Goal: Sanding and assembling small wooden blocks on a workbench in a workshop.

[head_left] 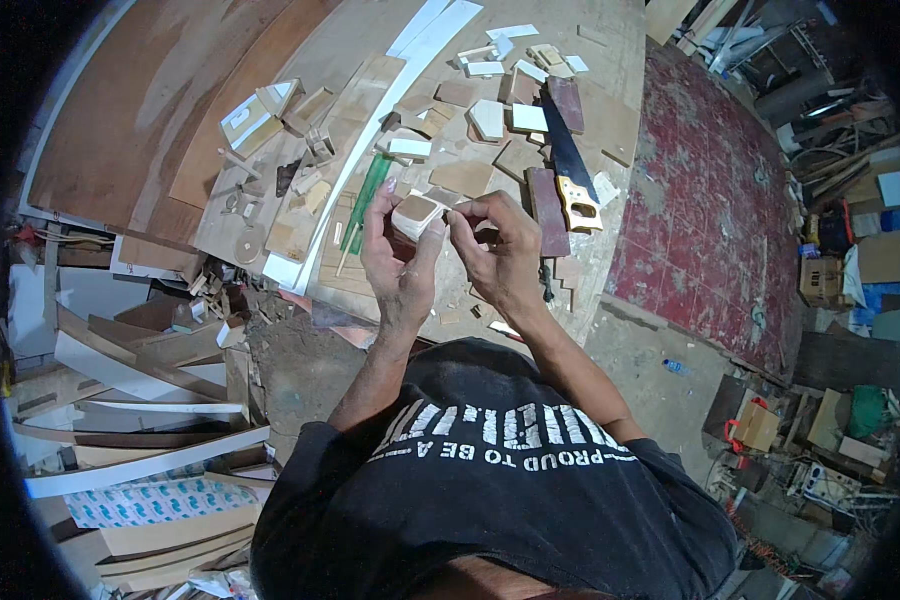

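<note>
The left hand (398,250) curls its fingers around a small wooden block (416,214), thumb on one side and fingertips on the other, so the block is pinched between them at chest height above the workbench (610,110). The right hand (500,250) meets it from the other side, thumb and forefinger pressed close together at the block's right edge; whether they nip something tiny there cannot be told. The block is squat and near square, with a pale rim framing a tan face, and that face tilts up and away from the person; it shows no clear long axis. Just beyond the left hand lie two green sticks (368,200), side by side, running lengthwise away from the person. To the right of the hands one handsaw (568,165) lies flat, its yellow handle nearer the person and its dark blade pointing away. Beside it rest two dark reddish wood strips (548,205). Farther off, many small offcuts (490,118), white and tan, are scattered, too many and too overlapped to count. A long white board (410,70) crosses the bench diagonally.
</note>
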A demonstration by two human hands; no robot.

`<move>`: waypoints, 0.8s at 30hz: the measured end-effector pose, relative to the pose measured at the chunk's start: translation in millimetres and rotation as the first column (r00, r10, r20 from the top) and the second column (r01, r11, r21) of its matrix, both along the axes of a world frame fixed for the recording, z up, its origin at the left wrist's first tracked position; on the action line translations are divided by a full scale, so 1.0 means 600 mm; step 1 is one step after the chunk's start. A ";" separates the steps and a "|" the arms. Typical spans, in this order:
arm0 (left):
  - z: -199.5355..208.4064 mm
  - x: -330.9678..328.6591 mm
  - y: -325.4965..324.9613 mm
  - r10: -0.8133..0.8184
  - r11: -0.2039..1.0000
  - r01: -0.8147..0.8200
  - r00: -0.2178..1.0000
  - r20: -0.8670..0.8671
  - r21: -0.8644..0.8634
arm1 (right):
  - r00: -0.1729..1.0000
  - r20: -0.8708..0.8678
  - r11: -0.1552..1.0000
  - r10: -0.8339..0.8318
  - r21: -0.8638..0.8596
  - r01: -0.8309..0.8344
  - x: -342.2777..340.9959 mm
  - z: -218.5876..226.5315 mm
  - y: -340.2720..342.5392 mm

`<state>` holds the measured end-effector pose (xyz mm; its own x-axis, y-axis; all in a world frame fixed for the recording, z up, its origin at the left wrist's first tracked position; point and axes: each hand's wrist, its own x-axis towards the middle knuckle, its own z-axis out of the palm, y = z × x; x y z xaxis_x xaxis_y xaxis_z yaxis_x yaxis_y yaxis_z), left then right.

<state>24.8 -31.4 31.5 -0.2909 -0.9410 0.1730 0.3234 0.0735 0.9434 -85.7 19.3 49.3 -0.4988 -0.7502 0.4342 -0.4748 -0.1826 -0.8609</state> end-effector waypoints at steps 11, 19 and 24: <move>-0.005 0.006 -0.002 0.006 0.999 -0.004 0.999 0.032 -0.045 | 0.992 -0.121 0.999 0.026 -0.035 -0.031 0.005 0.007 0.000; -0.017 0.006 -0.003 0.014 0.999 -0.012 0.999 -0.042 0.047 | 0.988 -0.146 0.998 0.054 -0.034 -0.059 0.006 0.008 0.000; -0.009 0.002 -0.003 0.021 0.997 -0.020 1.000 -0.019 0.076 | 0.989 -0.137 0.998 0.051 -0.031 -0.055 0.003 0.000 0.001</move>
<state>26.1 -33.4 25.9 -0.2687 -0.9573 0.1066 0.3412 0.0089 0.9400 -83.8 19.9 49.5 -0.3932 -0.7572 0.5216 -0.5759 -0.2394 -0.7817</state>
